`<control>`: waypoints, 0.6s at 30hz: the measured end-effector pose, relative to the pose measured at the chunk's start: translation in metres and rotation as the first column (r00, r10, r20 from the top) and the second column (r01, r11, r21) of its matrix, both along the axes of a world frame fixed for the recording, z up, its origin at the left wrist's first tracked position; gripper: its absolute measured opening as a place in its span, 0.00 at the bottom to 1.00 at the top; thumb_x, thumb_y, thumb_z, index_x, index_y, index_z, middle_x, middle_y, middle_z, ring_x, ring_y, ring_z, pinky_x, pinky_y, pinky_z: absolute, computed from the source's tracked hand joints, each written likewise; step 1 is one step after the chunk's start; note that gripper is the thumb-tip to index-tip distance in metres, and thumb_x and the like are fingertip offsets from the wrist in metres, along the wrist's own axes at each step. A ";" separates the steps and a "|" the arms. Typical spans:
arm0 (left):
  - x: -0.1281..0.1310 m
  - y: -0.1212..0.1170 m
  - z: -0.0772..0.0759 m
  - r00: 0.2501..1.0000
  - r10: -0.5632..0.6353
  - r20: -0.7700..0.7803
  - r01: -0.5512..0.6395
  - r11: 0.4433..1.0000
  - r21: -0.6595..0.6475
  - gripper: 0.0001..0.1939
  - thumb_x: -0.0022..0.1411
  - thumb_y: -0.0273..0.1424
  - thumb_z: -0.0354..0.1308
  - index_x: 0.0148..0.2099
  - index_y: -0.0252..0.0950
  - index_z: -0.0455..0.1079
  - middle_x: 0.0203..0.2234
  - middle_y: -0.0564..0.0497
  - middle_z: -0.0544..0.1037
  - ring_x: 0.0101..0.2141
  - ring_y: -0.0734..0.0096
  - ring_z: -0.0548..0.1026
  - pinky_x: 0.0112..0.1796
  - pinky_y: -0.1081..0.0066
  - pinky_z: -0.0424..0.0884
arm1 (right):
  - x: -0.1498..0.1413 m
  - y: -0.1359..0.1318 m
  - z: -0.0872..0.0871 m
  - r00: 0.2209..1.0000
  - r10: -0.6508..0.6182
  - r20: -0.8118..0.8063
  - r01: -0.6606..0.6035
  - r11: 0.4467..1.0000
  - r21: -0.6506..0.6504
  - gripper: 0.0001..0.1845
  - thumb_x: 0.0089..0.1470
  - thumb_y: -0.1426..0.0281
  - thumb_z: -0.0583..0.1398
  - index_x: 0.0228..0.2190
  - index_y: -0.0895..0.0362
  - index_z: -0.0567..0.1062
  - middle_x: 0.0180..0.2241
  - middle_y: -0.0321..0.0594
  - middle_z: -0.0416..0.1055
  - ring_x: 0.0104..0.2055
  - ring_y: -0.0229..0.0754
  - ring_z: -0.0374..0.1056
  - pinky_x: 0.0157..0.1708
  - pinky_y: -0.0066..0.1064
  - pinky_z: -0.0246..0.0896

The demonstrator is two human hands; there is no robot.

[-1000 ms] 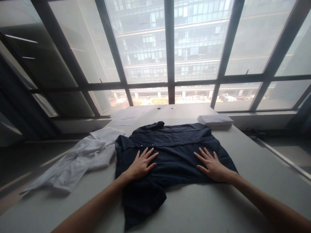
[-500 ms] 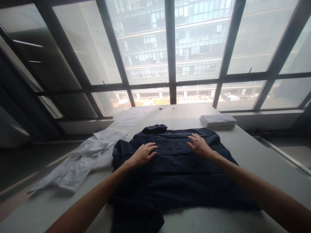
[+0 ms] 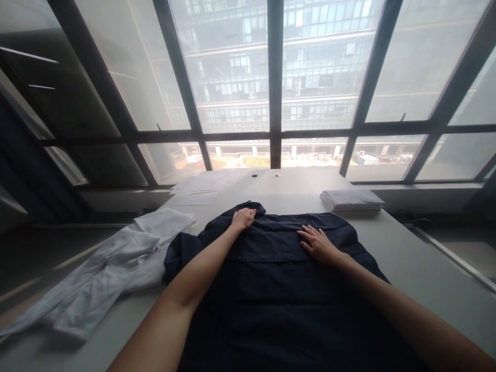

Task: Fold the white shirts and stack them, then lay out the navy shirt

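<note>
A dark navy shirt (image 3: 279,289) lies spread over the table in front of me, with its collar (image 3: 259,206) at the far edge. My left hand (image 3: 244,219) is closed at that collar, its fingers curled over the cloth. On the upper right part of the shirt rests my right hand (image 3: 318,245), open and flat with fingers spread. Bunched dark cloth (image 3: 180,250) sticks out at the shirt's left side, partly behind my left forearm.
A crumpled white garment (image 3: 127,253) lies along the table's left side. Folded white cloths (image 3: 352,200) are stacked at the back right. Paper sheets (image 3: 199,187) lie at the back left of the white table (image 3: 422,289). Large windows (image 3: 232,77) stand beyond it.
My left hand has moved forward from the shirt's left part to the collar and closed on it. The right hand stays flat on the shirt. The view has shifted slightly.
</note>
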State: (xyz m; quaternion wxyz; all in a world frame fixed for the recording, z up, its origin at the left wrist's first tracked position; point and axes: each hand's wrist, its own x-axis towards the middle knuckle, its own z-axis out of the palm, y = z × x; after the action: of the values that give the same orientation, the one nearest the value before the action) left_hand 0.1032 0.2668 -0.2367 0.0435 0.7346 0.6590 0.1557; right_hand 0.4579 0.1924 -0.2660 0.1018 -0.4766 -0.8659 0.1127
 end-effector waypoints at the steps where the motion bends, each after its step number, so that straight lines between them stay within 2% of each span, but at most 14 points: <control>1: 0.002 0.006 -0.003 0.999 0.035 -0.006 -0.035 0.999 -0.025 0.29 0.76 0.44 0.38 0.62 0.34 0.71 0.62 0.34 0.69 0.64 0.42 0.63 0.61 0.40 0.56 | 0.000 0.000 0.000 1.000 0.000 -0.001 0.000 1.000 -0.006 0.30 0.68 0.56 0.50 0.66 0.52 0.63 0.72 0.48 0.48 0.74 0.55 0.40 0.68 0.60 0.34; 3: 0.005 0.014 -0.009 0.995 0.102 -0.022 -0.103 0.993 -0.057 0.31 0.74 0.50 0.40 0.65 0.37 0.67 0.68 0.35 0.61 0.67 0.38 0.56 0.62 0.36 0.50 | 0.000 0.000 0.000 1.000 0.001 0.000 -0.001 1.000 -0.009 0.30 0.68 0.55 0.49 0.67 0.52 0.62 0.72 0.47 0.47 0.74 0.54 0.39 0.69 0.58 0.33; 5: 0.007 0.015 -0.013 0.992 0.118 -0.036 -0.121 0.990 -0.073 0.35 0.72 0.53 0.41 0.70 0.37 0.62 0.70 0.36 0.55 0.69 0.38 0.50 0.63 0.36 0.46 | 0.000 -0.001 -0.001 0.999 -0.031 0.009 0.031 0.999 0.006 0.32 0.69 0.54 0.48 0.68 0.50 0.59 0.73 0.46 0.45 0.75 0.53 0.35 0.69 0.57 0.30; 9: 0.015 -0.001 -0.006 0.991 0.121 -0.053 -0.123 0.991 -0.044 0.35 0.74 0.51 0.39 0.73 0.35 0.56 0.71 0.37 0.54 0.70 0.43 0.49 0.65 0.38 0.46 | -0.002 -0.005 -0.003 0.981 -0.181 0.068 0.182 0.983 -0.007 0.40 0.66 0.44 0.45 0.71 0.48 0.51 0.74 0.48 0.36 0.75 0.59 0.25 0.68 0.63 0.23; 12: 0.024 -0.032 0.002 0.994 0.083 -0.066 -0.078 0.994 0.071 0.30 0.75 0.44 0.41 0.72 0.36 0.57 0.71 0.42 0.56 0.71 0.53 0.49 0.67 0.45 0.42 | -0.003 -0.004 -0.001 0.978 -0.187 0.090 0.192 0.980 -0.051 0.44 0.63 0.39 0.44 0.71 0.48 0.50 0.74 0.48 0.35 0.75 0.58 0.25 0.68 0.61 0.21; 14: 0.028 -0.061 0.005 0.997 0.001 -0.076 0.009 0.990 0.142 0.26 0.74 0.39 0.45 0.69 0.39 0.63 0.69 0.45 0.61 0.69 0.57 0.55 0.68 0.48 0.44 | -0.002 -0.002 0.003 0.976 -0.214 0.047 0.217 0.973 -0.076 0.45 0.63 0.38 0.42 0.71 0.49 0.51 0.74 0.48 0.35 0.75 0.55 0.26 0.69 0.59 0.23; 16: 0.024 -0.090 0.005 0.996 -0.048 -0.072 0.056 0.991 0.118 0.23 0.72 0.37 0.47 0.66 0.42 0.67 0.67 0.48 0.65 0.67 0.57 0.59 0.67 0.47 0.48 | 0.000 0.001 0.008 0.959 -0.281 -0.027 0.277 0.956 -0.093 0.45 0.63 0.38 0.38 0.71 0.50 0.50 0.74 0.47 0.36 0.75 0.53 0.27 0.69 0.58 0.28; 18: 0.015 -0.115 0.004 0.996 -0.047 -0.073 0.051 0.997 0.049 0.24 0.73 0.38 0.46 0.67 0.44 0.66 0.67 0.49 0.65 0.68 0.55 0.58 0.66 0.44 0.49 | 0.004 0.004 0.012 0.947 -0.316 -0.058 0.310 0.946 -0.089 0.44 0.64 0.40 0.36 0.71 0.50 0.49 0.74 0.46 0.38 0.75 0.52 0.29 0.69 0.59 0.31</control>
State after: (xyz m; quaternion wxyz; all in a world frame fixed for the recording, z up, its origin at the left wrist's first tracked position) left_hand 0.1178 0.1516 -0.2330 0.0048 0.7566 0.6377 0.1447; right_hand 0.4620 0.1964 -0.2540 0.1305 -0.6073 -0.7699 0.1462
